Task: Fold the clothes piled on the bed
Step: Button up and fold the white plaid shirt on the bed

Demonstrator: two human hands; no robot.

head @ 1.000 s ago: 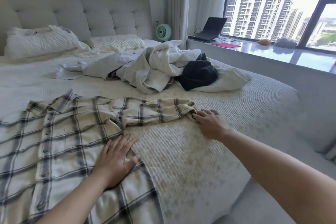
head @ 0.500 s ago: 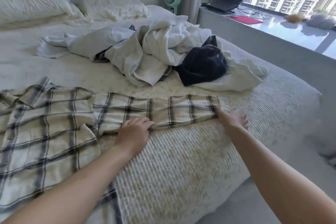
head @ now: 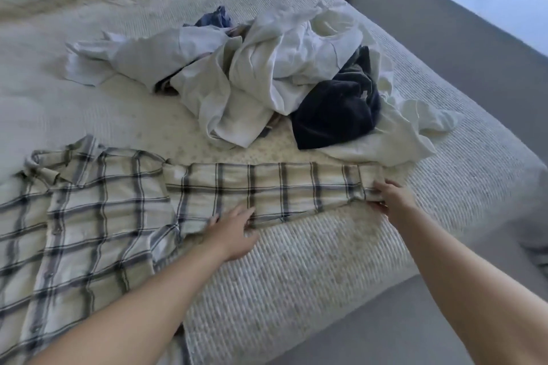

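A: Two hands now on one sleeve (head: 267, 190) of the plaid shirt (head: 89, 216). A sec ago the left hand (head: 234, 234) lay flat on the shirt's body; it's since slid over to the sleeve's near edge, abt midway along. Sleeve, bunched before, is pulled out straight toward 3 o'clock.

B: Meaning for the job?

A: Prob. the sleeve's smoothed & ready to fold in over the body. First garment only, by the look of it. Pile of clothes (head: 267, 77) sits untouched at 12 o'clock on the bed (head: 296, 275), white pieces w/ a dark garment (head: 335, 109) at its right.

B: Grip?

A: Right hand (head: 391, 201) pinches the cuff (head: 364, 184) at the sleeve's far end, fingers (head: 382, 185) on top, thumb seems tucked under. Left fingers (head: 243, 213) look curled at the sleeve's lower hem, holding it; blur makes that less sure.

B: Shirt vs. hands?

A: Shirt body spreads toward 9 o'clock from the left hand, buttons up. Sleeve spans between both hands, flat on the bed.
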